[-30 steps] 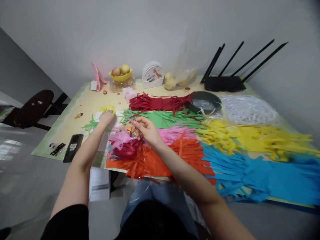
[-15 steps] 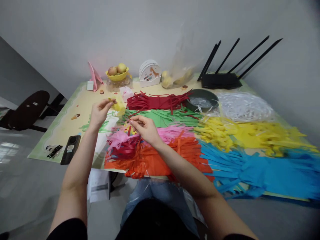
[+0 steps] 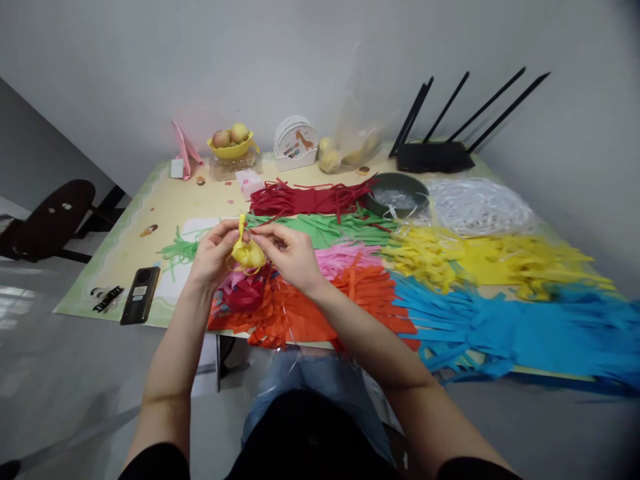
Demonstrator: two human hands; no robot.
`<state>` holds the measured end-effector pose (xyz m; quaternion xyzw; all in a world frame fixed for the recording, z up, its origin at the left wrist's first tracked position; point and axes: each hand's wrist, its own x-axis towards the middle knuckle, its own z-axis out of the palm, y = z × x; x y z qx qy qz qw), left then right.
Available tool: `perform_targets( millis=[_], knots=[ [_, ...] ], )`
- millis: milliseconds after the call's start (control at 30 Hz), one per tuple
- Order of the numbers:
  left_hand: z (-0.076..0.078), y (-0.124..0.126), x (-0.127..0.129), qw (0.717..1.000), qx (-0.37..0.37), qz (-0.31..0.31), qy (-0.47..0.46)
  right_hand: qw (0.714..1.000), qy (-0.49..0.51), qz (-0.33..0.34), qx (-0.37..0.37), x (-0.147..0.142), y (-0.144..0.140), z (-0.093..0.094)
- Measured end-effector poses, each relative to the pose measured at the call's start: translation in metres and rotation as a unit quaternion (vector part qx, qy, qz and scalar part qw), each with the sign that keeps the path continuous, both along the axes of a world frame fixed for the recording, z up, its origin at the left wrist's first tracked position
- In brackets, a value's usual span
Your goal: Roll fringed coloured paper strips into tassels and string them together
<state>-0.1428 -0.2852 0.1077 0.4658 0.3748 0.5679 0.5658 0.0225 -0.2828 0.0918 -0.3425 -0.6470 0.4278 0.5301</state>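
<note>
Both hands (image 3: 215, 252) (image 3: 293, 253) | grip pinching yellow paper wad (image 3: 247, 254) | above table's near edge (image 3: 165, 323)

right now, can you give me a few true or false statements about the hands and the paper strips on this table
1. Both hands, left hand and right hand, hold a small yellow paper bundle. True.
2. The red strips lie nearer the person than the orange strips. False: the red ones lie farther, toward the wall.
3. A dark phone lies left of the left hand. True.
4. The blue strips are left of the phone. False: they are far right.
</note>
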Motion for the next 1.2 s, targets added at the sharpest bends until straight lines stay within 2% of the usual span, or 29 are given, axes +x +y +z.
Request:
perform_targets(
  millis=[667, 867, 967, 1100, 1200],
  knots=[
    [0.001, -0.007, 0.003, 0.999, -0.047, -0.004, -0.017, 0.998, 0.043, 0.018, -0.029, -0.001, -0.002, 0.003],
    [-0.004, -0.006, 0.001, 1.0, -0.005, 0.0, 0.021, 0.999, 0.015, 0.025, -0.021, 0.001, 0.0, 0.002],
    [-0.006, -0.005, -0.003, 0.997, 0.026, 0.037, 0.061, 0.998, 0.004, 0.051, -0.033, 0.003, 0.003, 0.002],
    [-0.004, -0.005, -0.01, 0.991, 0.029, 0.061, 0.116, 0.982, 0.075, 0.135, -0.106, 0.003, 0.008, 0.001],
    [-0.002, -0.006, -0.013, 0.989, 0.022, 0.07, 0.127, 0.97, 0.103, 0.178, -0.131, 0.003, 0.011, -0.003]
  ],
)
